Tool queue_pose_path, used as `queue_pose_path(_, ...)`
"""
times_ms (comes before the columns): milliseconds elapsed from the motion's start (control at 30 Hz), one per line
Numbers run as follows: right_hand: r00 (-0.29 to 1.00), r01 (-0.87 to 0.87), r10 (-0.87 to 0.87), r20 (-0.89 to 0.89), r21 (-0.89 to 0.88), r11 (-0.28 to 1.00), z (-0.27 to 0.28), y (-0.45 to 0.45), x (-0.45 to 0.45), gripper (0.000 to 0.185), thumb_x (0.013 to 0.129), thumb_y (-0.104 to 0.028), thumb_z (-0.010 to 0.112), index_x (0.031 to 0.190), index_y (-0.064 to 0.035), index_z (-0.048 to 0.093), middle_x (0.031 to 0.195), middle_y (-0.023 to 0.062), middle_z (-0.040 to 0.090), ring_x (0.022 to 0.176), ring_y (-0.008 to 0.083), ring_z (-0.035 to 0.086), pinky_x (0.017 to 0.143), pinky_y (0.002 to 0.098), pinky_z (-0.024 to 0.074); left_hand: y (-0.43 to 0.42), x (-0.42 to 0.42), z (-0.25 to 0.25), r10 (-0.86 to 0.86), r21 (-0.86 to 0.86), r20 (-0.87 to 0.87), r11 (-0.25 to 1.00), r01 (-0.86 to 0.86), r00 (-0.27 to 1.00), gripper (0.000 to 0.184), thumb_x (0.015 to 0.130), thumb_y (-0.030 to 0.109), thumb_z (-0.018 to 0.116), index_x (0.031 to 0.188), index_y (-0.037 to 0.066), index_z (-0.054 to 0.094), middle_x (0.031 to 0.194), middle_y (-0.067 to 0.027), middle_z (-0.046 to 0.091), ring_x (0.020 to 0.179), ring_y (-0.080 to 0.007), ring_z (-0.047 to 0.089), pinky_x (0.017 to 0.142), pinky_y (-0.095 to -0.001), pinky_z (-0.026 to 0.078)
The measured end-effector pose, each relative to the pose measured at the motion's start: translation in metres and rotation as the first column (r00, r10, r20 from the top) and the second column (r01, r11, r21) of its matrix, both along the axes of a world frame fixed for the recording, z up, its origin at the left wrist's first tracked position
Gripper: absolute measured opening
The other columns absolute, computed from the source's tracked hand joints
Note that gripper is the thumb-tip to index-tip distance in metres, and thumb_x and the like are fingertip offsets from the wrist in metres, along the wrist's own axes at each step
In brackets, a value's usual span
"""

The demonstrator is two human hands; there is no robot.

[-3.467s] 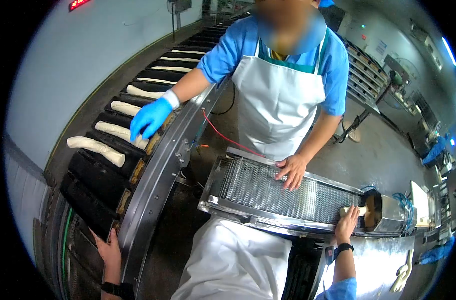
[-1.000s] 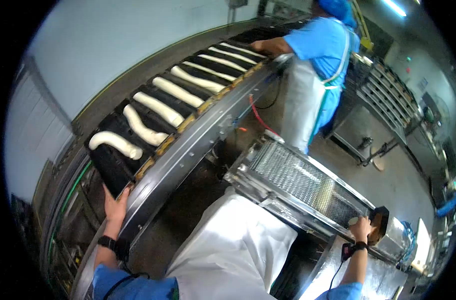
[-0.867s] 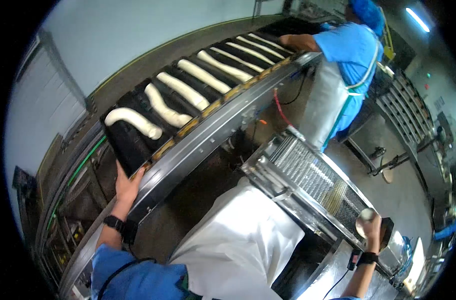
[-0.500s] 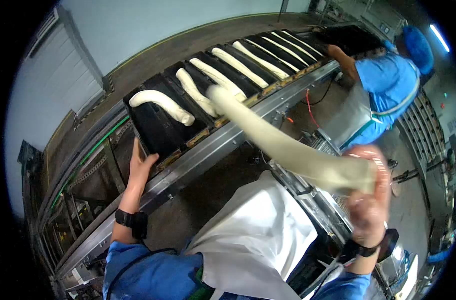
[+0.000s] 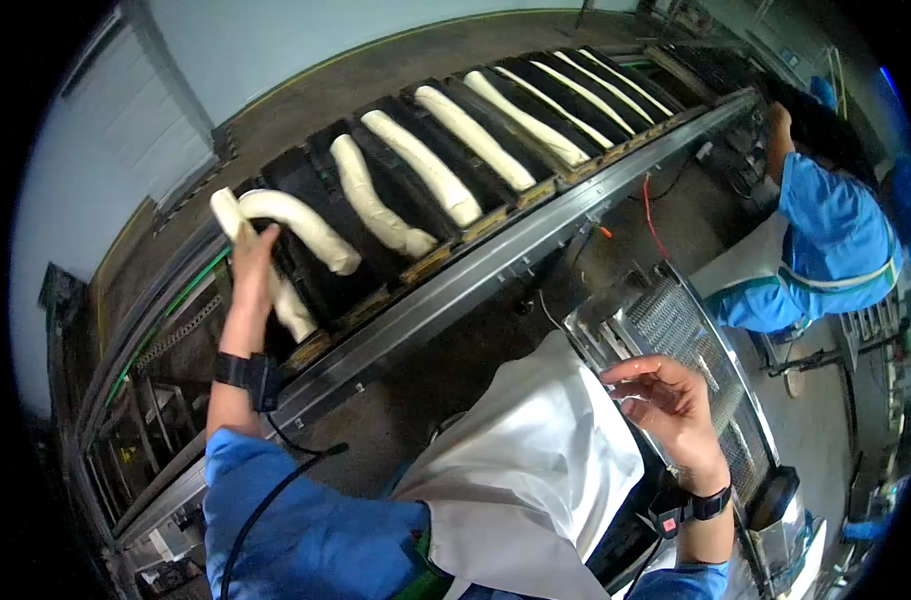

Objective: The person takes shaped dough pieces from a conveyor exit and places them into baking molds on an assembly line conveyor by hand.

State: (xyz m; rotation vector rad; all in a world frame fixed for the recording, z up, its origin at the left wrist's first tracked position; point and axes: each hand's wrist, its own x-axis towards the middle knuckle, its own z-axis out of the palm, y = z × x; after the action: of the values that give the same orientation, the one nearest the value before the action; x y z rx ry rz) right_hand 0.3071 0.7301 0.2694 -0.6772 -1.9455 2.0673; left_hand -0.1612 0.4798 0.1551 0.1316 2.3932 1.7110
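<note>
My left hand (image 5: 252, 262) has its fingers around the middle of a long pale dough roll (image 5: 293, 312) at the left end of the row of black pans. Part of that roll is hidden behind the hand. Just to its right, a curved dough roll (image 5: 305, 228) lies in a black pan (image 5: 310, 285). My right hand (image 5: 665, 408) holds nothing; its fingers are bent, with the thumb apart from them, above a metal mesh belt (image 5: 690, 345). Further along the pans lie several more dough rolls, among them a bent one (image 5: 367, 200).
A metal rail (image 5: 455, 285) runs along the near side of the pans. At right, a co-worker in a blue shirt (image 5: 835, 225) reaches toward the far end of the line. A white apron (image 5: 535, 450) covers my front. Red tubing (image 5: 648, 225) hangs below the rail.
A dough roll was in my right hand; that hand is bare now and lower. My left hand has gone from the pan's edge onto a dough roll. The co-worker appears further right.
</note>
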Motion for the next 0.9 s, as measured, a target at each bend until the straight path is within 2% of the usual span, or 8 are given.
queue_pose_path(167, 0.989, 0.092, -0.093, 0.118, 0.014, 0.996, -0.017, 0.030, 0.021, 0.032, 0.081, 0.008, 0.061, 0.113, 0.0015, 0.061, 0.114, 0.0097, 0.063, 0.105, 0.0166, 0.060, 0.090, 0.0289, 0.0480, 0.028, -0.084, -0.011, 0.050, -0.098, -0.083, 0.994, -0.058, 0.995, 0.101, 0.084, 0.039, 0.070, 0.151, 0.004, 0.002, 0.149, -0.0263, 0.028, 0.138, -0.0350, 0.030, 0.111, -0.0417, 0.028)
queue_pose_path(267, 0.994, 0.069, -0.067, 0.089, -0.022, 0.997, -0.021, 0.051, 0.028, 0.032, 0.082, 0.007, 0.061, 0.113, 0.0018, 0.061, 0.115, 0.0098, 0.063, 0.106, 0.0170, 0.060, 0.090, 0.0289, 0.0480, 0.023, -0.158, -0.047, 0.102, -0.092, -0.031, 0.990, -0.104, 0.994, 0.088, 0.077, 0.018, 0.070, 0.148, 0.001, 0.022, 0.131, -0.0238, 0.052, 0.114, -0.0293, 0.056, 0.095, -0.0369, 0.045)
queue_pose_path(333, 0.994, 0.075, -0.071, 0.087, -0.044, 0.996, -0.018, 0.065, 0.031, 0.032, 0.082, 0.007, 0.061, 0.113, 0.0023, 0.061, 0.114, 0.0101, 0.063, 0.106, 0.0176, 0.060, 0.090, 0.0288, 0.0479, 0.049, -0.107, -0.006, 0.260, -0.309, -0.316, 0.881, -0.358, 0.912, 0.061, 0.070, 0.003, 0.066, 0.130, 0.004, 0.054, 0.118, -0.0171, 0.060, 0.105, -0.0298, 0.060, 0.094, -0.0384, 0.046)
queue_pose_path(400, 0.989, 0.042, -0.036, 0.146, -0.035, 0.999, -0.023, 0.079, 0.033, 0.032, 0.081, 0.008, 0.061, 0.113, 0.0027, 0.061, 0.113, 0.0106, 0.064, 0.105, 0.0178, 0.061, 0.089, 0.0290, 0.0482, 0.049, -0.105, -0.022, -0.114, -0.396, -0.766, 0.859, -0.325, 0.632, 0.058, 0.067, -0.006, 0.061, 0.124, 0.008, 0.059, 0.120, -0.0165, 0.059, 0.114, -0.0316, 0.055, 0.101, -0.0392, 0.042)
queue_pose_path(500, 0.988, 0.030, -0.027, 0.149, -0.014, 0.999, -0.026, 0.102, 0.034, 0.032, 0.080, 0.009, 0.062, 0.111, 0.0029, 0.062, 0.110, 0.0108, 0.065, 0.102, 0.0177, 0.062, 0.089, 0.0290, 0.0492, 0.077, -0.047, 0.010, -0.403, -0.541, -0.808, 0.797, -0.270, 0.430, 0.061, 0.061, -0.015, 0.053, 0.118, 0.005, 0.062, 0.127, -0.0198, 0.053, 0.118, -0.0381, 0.049, 0.105, -0.0415, 0.038)
queue_pose_path(667, 0.988, -0.005, 0.008, 0.153, -0.020, 1.000, -0.024, 0.143, 0.030, 0.033, 0.079, 0.013, 0.062, 0.111, 0.0028, 0.062, 0.105, 0.0100, 0.066, 0.101, 0.0176, 0.063, 0.089, 0.0291, 0.0498, 0.066, -0.084, -0.040, -0.536, -0.823, -0.510, 0.531, -0.200, 0.673, 0.064, 0.079, -0.004, 0.053, 0.140, -0.002, 0.035, 0.134, -0.0277, 0.047, 0.115, -0.0382, 0.053, 0.099, -0.0386, 0.044)
queue_pose_path(767, 0.988, -0.003, 0.004, 0.154, -0.009, 1.000, -0.029, 0.164, 0.034, 0.032, 0.079, 0.013, 0.061, 0.110, 0.0029, 0.062, 0.105, 0.0101, 0.066, 0.100, 0.0176, 0.064, 0.088, 0.0290, 0.0502, 0.096, -0.037, 0.039, -0.197, -0.657, -0.006, 0.740, 0.145, 0.980, 0.058, 0.084, 0.005, 0.050, 0.140, -0.003, 0.037, 0.117, -0.0276, 0.058, 0.102, -0.0330, 0.061, 0.087, -0.0375, 0.048)
queue_pose_path(900, 0.983, 0.015, -0.015, 0.181, 0.003, 1.000, -0.039, 0.195, 0.044, 0.031, 0.080, 0.012, 0.061, 0.110, 0.0031, 0.062, 0.105, 0.0104, 0.066, 0.099, 0.0175, 0.064, 0.087, 0.0282, 0.0504, 0.007, -0.078, 0.009, -0.247, -0.638, -0.171, 0.766, 0.084, 0.954, 0.056, 0.088, 0.023, 0.055, 0.137, -0.003, 0.043, 0.090, -0.0193, 0.067, 0.085, -0.0283, 0.065, 0.080, -0.0381, 0.049)
